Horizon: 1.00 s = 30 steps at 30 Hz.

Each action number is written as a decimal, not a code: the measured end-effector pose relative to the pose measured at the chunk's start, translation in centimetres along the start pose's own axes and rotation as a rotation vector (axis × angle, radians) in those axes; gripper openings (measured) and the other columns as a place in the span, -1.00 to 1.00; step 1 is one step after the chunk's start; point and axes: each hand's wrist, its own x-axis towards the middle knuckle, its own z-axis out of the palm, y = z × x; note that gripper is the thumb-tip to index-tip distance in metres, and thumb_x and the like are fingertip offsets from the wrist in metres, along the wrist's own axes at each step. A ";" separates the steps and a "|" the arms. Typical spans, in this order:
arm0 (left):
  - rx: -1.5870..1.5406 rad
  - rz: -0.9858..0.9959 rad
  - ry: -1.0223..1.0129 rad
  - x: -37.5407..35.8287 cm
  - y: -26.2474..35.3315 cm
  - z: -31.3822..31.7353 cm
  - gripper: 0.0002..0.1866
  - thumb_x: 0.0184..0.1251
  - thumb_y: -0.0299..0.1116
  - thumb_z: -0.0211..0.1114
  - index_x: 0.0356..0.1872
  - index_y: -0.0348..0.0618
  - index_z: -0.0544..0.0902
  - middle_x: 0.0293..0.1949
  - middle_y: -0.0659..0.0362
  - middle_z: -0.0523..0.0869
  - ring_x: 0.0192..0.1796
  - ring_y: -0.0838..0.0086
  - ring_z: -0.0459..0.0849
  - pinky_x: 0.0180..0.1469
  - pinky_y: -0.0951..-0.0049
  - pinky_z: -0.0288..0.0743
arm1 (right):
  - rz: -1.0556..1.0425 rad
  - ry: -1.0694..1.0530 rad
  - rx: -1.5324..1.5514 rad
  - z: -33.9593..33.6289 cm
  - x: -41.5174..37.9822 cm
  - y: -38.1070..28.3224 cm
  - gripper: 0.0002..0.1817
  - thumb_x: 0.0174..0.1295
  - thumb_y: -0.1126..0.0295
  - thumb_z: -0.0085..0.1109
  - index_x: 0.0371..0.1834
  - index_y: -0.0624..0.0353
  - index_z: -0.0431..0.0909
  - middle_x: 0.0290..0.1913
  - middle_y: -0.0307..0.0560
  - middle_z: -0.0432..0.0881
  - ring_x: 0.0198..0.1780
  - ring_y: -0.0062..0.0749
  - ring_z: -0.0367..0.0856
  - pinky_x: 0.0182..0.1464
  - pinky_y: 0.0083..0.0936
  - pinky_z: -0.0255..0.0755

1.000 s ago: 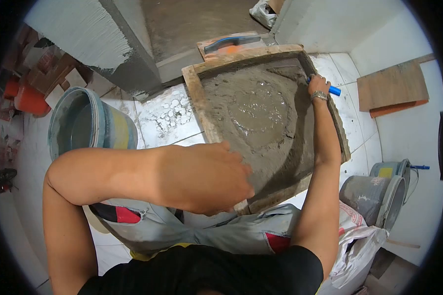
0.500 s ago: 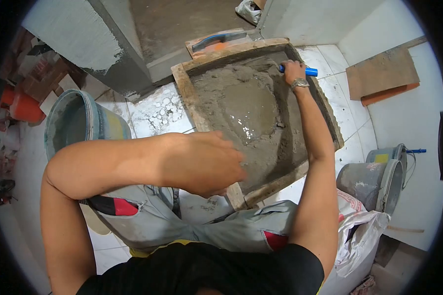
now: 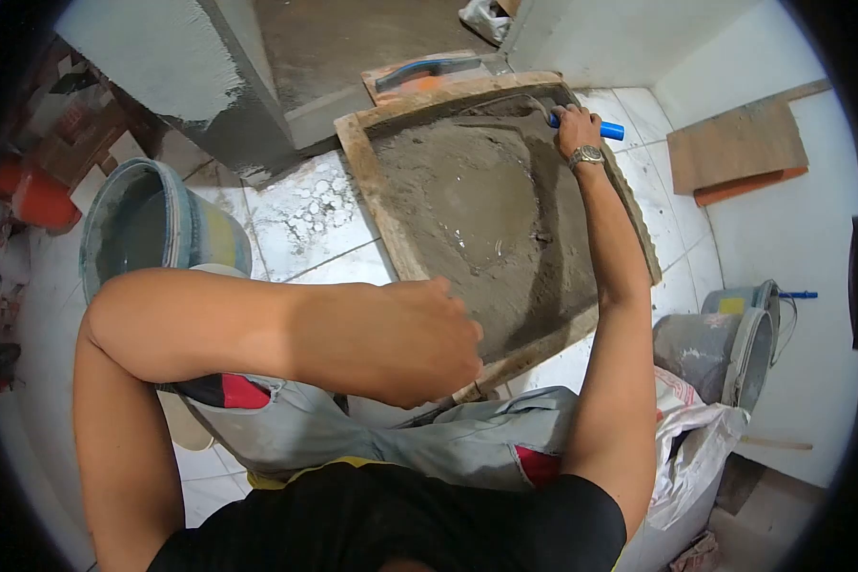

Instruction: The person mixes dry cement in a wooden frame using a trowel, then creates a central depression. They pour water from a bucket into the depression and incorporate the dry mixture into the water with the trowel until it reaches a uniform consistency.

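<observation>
Grips a blue handle in the right hand, fingers wrapped around it, at the far right part of a wood-framed mixing tray. Extends the outer end of the handle over the right rim. From the inner end, carries a thin curved metal shank toward the mortar; shape of the blade too unclear to tell. On the right wrist: a metal-banded watch.

Holds the left hand over the near left part of the tray, back upward, fingers bent downward. Cannot tell whether pressed together or pinching anything, with the fingertips largely hidden from view.

Inside the tray: grey mortar, with a smooth, wet, shiny pool near the middle and a dark furrow between pool and right side. Under the tray: white floor tiles, spattered with grey at the left.

Just beyond the far rim: a float with a blue grip, lying on a board. To the left of the tray: a large bucket, with grey contents. To the right: a grey bucket tipped on its side, near a second bucket; nearer the body, a crumpled white sack. Against the right wall: a wooden panel.
</observation>
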 end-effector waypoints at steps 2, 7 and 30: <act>0.000 -0.026 0.010 -0.2 0.1 -0.6 -0.89 0.18 -0.37 0.19 -0.39 -0.13 0.65 -0.32 0.12 0.64 -0.21 0.27 0.65 -0.14 0.30 0.37 | 0.006 -0.009 0.007 1.5 1.0 -0.6 -0.56 0.14 0.49 0.05 0.08 -0.20 0.62 -0.05 -0.18 0.62 0.12 -0.22 0.54 0.18 -0.08 0.32; -0.006 -0.148 -0.284 -0.2 0.2 -2.4 -0.76 0.37 -0.27 0.14 -0.08 -0.18 0.55 -0.05 0.02 0.57 0.07 0.18 0.57 0.20 0.15 0.34 | -0.029 -0.116 0.034 5.0 3.0 -2.7 -0.64 0.23 0.43 0.02 0.01 -0.22 0.68 -0.03 -0.23 0.65 0.12 -0.27 0.54 0.18 -0.10 0.31; -0.012 -0.138 -0.408 1.6 -0.9 -3.6 -0.62 0.39 -0.19 0.15 0.14 -0.15 0.51 0.11 0.02 0.54 0.22 0.17 0.49 0.25 0.15 0.34 | -0.216 -0.166 0.113 6.6 3.8 -5.3 -0.60 0.25 0.43 0.01 0.11 -0.21 0.62 0.01 -0.21 0.66 0.12 -0.24 0.56 0.12 -0.14 0.33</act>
